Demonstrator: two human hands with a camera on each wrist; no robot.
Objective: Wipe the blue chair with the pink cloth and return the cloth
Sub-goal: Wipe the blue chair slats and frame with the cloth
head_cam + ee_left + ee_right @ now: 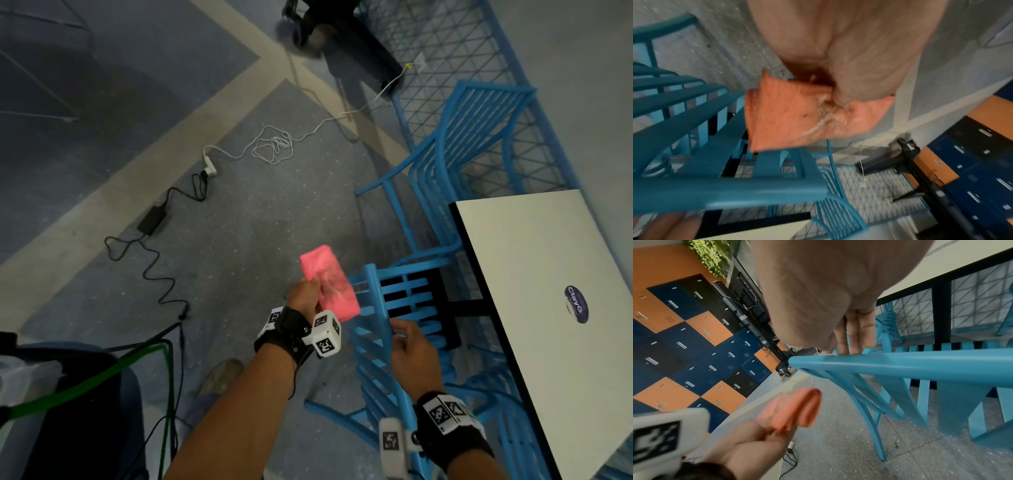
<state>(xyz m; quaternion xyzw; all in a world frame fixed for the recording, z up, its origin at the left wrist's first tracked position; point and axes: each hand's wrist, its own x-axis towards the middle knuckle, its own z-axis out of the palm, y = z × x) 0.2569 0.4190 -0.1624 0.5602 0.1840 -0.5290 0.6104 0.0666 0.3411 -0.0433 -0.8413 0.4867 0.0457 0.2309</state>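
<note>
My left hand (305, 296) grips a folded pink cloth (330, 284) in the air, just left of the blue slatted chair (376, 298). In the left wrist view the cloth (789, 120) hangs over the top corner of the chair (725, 193), and I cannot tell whether they touch. My right hand (411, 346) reaches to the chair's top rail (900, 361). Its fingers (855, 334) are nearly straight and lie against the rail. The chair is pushed in under a white table. The right wrist view also catches the cloth (795, 407) pinched in my left hand (748, 439).
The white table (531, 274) stands right of the chair, with a second blue chair (462, 137) and a blue mesh fence (445, 51) beyond. Cables and a power brick (152, 219) trail over the floor to the left. A dark bag (68, 411) sits at lower left.
</note>
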